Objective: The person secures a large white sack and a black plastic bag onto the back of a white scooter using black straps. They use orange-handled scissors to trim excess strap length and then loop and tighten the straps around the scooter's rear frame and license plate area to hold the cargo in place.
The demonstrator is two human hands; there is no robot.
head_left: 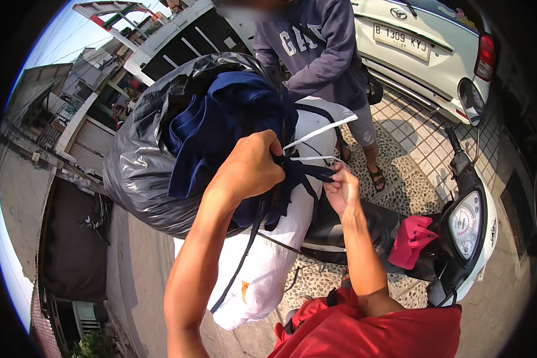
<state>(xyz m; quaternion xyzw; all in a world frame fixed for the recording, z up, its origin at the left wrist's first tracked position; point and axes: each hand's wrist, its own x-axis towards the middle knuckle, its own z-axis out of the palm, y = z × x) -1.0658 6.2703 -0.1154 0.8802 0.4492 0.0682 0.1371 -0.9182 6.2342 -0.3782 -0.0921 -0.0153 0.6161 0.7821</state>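
A large black plastic bag (140,161) stuffed with dark blue cloth (221,113) rests on white sacks (262,268) loaded across the back of a motorbike. My left hand (250,164) is closed against the cloth's right side, gripping a dark cloth strip. Pinched between the fingers of my right hand (343,188) is the strip's other stretch (316,172), drawn out to the right. Two pale stiff strips (322,131) stick out beside my left hand. Another thin dark strip (241,262) hangs over the lower white sack. The knot area is partly hidden by my left fingers.
Right of the load are the motorbike's black seat (328,235), a pink cloth (411,241), the round gauge (464,225) and a mirror (471,101). A person in a grey hoodie (316,53) stands just beyond the load. Behind is a parked white car (423,65).
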